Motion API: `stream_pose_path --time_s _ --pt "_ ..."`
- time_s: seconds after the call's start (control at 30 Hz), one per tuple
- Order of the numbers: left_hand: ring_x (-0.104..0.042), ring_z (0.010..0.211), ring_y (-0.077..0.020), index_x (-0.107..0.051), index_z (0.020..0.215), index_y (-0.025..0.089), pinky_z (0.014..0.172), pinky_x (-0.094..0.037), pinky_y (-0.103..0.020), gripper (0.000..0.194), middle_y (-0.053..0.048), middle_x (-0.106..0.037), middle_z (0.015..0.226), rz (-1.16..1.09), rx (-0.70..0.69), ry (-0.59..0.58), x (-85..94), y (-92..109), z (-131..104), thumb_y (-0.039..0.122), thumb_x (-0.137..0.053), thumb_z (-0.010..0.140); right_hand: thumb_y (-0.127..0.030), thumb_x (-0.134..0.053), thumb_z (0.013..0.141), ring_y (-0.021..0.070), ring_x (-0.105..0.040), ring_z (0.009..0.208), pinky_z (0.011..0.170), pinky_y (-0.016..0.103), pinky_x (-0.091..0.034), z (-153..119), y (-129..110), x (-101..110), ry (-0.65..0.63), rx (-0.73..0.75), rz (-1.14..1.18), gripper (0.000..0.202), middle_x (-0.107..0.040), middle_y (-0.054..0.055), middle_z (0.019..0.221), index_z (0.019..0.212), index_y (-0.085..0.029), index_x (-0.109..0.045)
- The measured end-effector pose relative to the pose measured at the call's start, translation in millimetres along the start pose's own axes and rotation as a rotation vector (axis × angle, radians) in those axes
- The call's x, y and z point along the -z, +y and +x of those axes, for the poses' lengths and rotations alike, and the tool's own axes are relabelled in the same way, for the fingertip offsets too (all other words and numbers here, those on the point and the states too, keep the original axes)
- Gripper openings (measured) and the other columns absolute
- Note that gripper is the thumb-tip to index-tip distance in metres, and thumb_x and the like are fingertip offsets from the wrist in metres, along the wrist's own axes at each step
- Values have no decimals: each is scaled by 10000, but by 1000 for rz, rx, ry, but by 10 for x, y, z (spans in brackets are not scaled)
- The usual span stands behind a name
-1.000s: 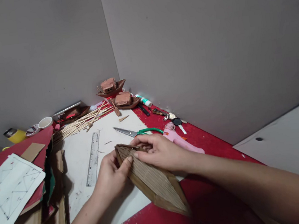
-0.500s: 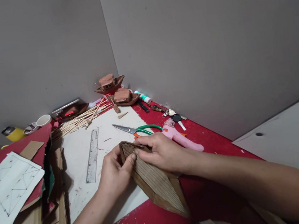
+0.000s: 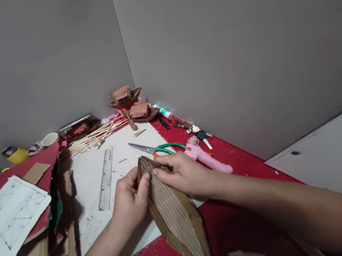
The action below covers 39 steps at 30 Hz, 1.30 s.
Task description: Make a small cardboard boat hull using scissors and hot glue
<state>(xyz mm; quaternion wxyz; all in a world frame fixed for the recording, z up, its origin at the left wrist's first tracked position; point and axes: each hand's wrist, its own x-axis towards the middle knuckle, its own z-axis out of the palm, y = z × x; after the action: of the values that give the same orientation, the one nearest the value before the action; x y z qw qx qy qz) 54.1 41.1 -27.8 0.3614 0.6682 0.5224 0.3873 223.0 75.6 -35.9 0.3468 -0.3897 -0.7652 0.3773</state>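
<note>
A boat-shaped cardboard piece (image 3: 173,206) with a ribbed inner face and folded brown edges is held between both hands. My left hand (image 3: 131,197) pinches its left edge near the far pointed end, thumb on the inside. My right hand (image 3: 179,170) grips the opposite edge, its thumb and fingers close to the left thumb. Just beyond the hands lie green-handled scissors (image 3: 155,148), blades pointing left. A pink glue gun (image 3: 205,157) rests beside the right wrist. The fingertips under the cardboard are hidden.
A clear ruler (image 3: 105,179) lies on white board (image 3: 86,196). Thin sticks (image 3: 94,137) and two model boats (image 3: 139,112) are at the back. Stacked cardboard (image 3: 32,240) with a drawn sheet (image 3: 15,209) stands left. Keys (image 3: 201,134) lie near the right wall.
The cardboard piece has turned, its near end swinging left and closer to me. My left thumb has shifted slightly left and up along it. Both hands still hold it.
</note>
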Motion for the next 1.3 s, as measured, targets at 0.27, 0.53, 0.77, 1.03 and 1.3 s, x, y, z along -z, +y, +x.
stream_pose_path --time_s 0.27,0.53,0.77,1.03,1.3 --pt "-522 654 -161 -640 765 166 601 -404 -234 233 -5 -611 684 -44 23 -10 -15 -24 -1 349 -554 880 -175 -521 802 117 -480 562 515 219 -355 3 -10 48 -11 -7 -5 188 -553 -27 579 663 -161 -646" --pt "-581 732 -192 -683 860 166 665 -439 -258 219 -30 -674 764 -59 41 -66 -42 -35 -17 336 -549 886 -157 -514 834 147 -613 697 645 250 -460 1 -44 79 62 77 98 212 -715 19 778 823 -167 -725" --pt "-543 695 -175 -638 795 162 632 -426 -251 217 -18 -634 723 -68 55 -75 -50 -25 -7 341 -550 881 -168 -524 822 142 -606 677 621 245 -456 4 -43 69 50 35 116 200 -711 21 770 853 -154 -721" --pt "-534 690 -165 -651 777 152 627 -414 -247 222 -19 -632 718 -112 93 -76 -75 -1 -12 339 -570 866 -151 -551 782 126 -570 641 571 218 -433 15 -56 59 85 -5 178 162 -670 2 710 826 -149 -706" --pt "-608 783 -168 -682 944 150 726 -472 -252 186 -24 -689 820 -360 193 -68 -4 26 51 285 -640 822 -207 -575 750 131 -560 663 599 231 -448 69 -36 70 142 -135 329 102 -620 2 712 788 -151 -652"
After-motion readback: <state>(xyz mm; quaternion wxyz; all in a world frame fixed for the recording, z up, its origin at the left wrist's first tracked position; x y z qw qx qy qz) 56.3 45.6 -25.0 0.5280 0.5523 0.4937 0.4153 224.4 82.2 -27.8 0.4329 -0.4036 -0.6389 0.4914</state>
